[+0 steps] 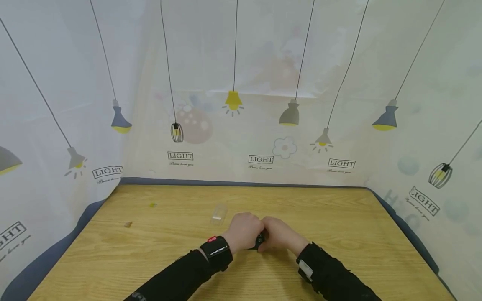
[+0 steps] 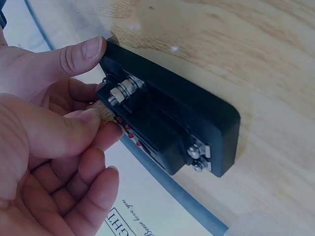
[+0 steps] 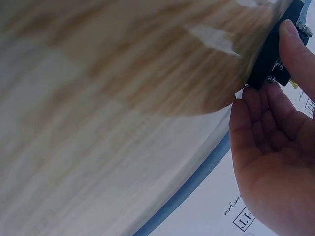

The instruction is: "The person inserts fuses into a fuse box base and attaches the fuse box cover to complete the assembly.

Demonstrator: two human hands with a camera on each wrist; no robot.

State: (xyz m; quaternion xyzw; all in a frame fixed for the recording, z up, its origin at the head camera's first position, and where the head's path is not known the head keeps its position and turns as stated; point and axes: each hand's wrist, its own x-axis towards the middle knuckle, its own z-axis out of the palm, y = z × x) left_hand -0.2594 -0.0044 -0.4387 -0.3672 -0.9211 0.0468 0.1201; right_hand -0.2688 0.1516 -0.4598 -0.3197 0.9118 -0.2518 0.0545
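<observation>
A black rectangular unit point(image 2: 197, 98) with bolted metal terminals and a row of red dots is held at a slant in the left wrist view. Only a dark bit of this unit point(image 1: 260, 239) shows between the hands in the head view. My right hand point(image 3: 278, 142) holds one end, its thumb on the black face and fingers behind. My left hand point(image 2: 49, 147) pinches a small, pale yellowish, see-through piece point(image 2: 104, 111) against the unit's side, by the red dots. Fingers partly cover that piece, so its kind is unclear.
A clear plastic piece point(image 1: 219, 214) lies on the wooden table point(image 1: 150, 259) beyond the left hand. Farther left are a small brown scrap point(image 1: 128, 224) and a tiny yellow bit point(image 1: 152, 205). A lamp-printed curtain point(image 1: 226, 50) surrounds the table's back and sides.
</observation>
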